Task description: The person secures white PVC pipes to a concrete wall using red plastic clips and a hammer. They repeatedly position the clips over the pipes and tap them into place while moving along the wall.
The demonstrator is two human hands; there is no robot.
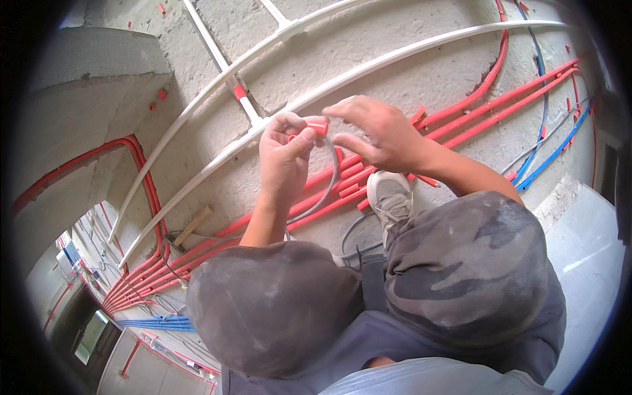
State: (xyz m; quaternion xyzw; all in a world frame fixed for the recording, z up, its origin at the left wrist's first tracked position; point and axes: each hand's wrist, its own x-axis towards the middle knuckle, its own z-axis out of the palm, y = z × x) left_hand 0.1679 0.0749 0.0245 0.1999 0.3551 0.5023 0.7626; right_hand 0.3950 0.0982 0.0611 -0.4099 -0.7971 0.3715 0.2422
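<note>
While in left hand, red tube beside grey cable

The short red fitting is showing smooth plastic and is catching a glossy highlight. The grey cable is looking like smooth, duller plastic. The red pipes are gleaming softly as smooth plastic, and the white pipes are showing a satin plastic finish. The concrete floor is looking rough and matt. The trousers are showing matt, dust-smeared cloth; the hammer handle is looking like dull wood.
</note>
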